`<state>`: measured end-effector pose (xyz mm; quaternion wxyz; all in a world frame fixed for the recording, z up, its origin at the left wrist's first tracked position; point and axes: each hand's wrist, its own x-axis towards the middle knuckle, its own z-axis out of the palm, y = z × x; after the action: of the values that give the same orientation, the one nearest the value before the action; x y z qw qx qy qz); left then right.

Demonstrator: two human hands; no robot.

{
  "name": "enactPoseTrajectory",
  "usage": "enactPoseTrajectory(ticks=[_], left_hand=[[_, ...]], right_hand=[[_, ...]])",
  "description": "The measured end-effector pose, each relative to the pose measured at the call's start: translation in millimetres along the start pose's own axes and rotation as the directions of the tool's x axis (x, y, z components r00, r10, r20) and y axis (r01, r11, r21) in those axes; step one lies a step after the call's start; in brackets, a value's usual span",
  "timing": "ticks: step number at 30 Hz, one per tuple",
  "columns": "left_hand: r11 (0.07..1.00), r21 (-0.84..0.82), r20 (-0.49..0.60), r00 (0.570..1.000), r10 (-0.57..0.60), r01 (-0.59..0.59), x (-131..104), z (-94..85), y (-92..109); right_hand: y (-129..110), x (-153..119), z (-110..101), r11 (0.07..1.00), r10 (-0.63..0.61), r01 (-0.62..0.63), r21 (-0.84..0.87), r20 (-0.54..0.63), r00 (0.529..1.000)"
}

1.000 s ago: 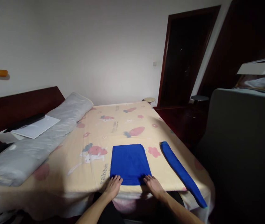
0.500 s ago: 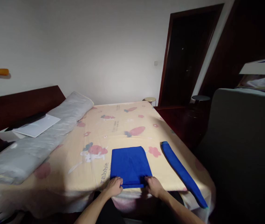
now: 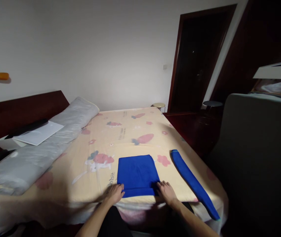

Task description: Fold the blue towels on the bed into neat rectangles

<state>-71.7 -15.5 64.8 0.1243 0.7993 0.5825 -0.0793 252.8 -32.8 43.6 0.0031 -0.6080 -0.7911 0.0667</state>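
A blue towel (image 3: pixel 137 172), folded into a rectangle, lies flat near the front edge of the bed, with a narrow strip turned over along its near side. My left hand (image 3: pixel 116 193) grips the left end of that strip, fingers curled. At the right end, my right hand (image 3: pixel 166 191) has its fingers bent over the edge; some fingertips are in shadow. To the right lies a second blue towel (image 3: pixel 193 181), folded long and narrow, its near end hanging over the bed's corner. Neither hand touches it.
The bed (image 3: pixel 130 128) has a yellow patterned sheet. A rolled grey quilt (image 3: pixel 56 141) lies along its left side, a white flat box (image 3: pixel 39 132) upon it, before a dark headboard (image 3: pixel 26 103). A grey panel (image 3: pixel 259 148) stands at right. Stools (image 3: pixel 159 105) stand beyond.
Both hands have slid outward to the towel's sides. Its near strip now lies folded over flatter and wider. The long narrow towel has not moved.
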Motion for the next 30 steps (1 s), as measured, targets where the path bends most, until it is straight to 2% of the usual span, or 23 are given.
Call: enactPoseTrajectory(ticks=[6,10,13,15,19,21,26,30], left_hand=[[1.000,0.021,-0.033,0.999,-0.003,0.004,1,-6.5,-4],[0.993,0.077,-0.055,0.994,0.095,-0.091,5,6.9,0],[0.983,0.078,-0.023,0.985,0.169,-0.166,6,19.5,13],[0.976,0.062,-0.032,0.977,0.213,-0.211,3,22.0,26],[0.945,0.040,-0.068,0.943,0.327,-0.325,-8,14.0,54],[0.937,0.035,-0.052,0.936,0.349,-0.348,-13,10.3,62],[0.948,0.018,-0.017,0.947,0.319,-0.319,-13,13.2,60],[0.970,0.015,0.012,0.970,0.241,-0.241,-8,16.0,47]], right_hand=[[-1,-1,-1,0.999,-0.006,0.003,-0.041,-0.062,0.998],[-6,0,6,0.986,-0.130,0.114,-0.122,-0.134,0.982],[-12,-1,11,0.970,-0.222,0.211,-0.118,-0.094,0.970],[-17,-2,11,0.971,-0.227,0.221,-0.088,-0.061,0.972],[-26,-5,5,0.980,-0.199,0.199,0.003,-0.013,0.980],[-30,-6,6,0.971,-0.232,0.231,0.057,0.016,0.972],[-32,-4,25,0.912,-0.400,0.379,0.156,0.130,0.907],[-29,-1,35,0.932,-0.356,0.338,0.133,0.150,0.922]])
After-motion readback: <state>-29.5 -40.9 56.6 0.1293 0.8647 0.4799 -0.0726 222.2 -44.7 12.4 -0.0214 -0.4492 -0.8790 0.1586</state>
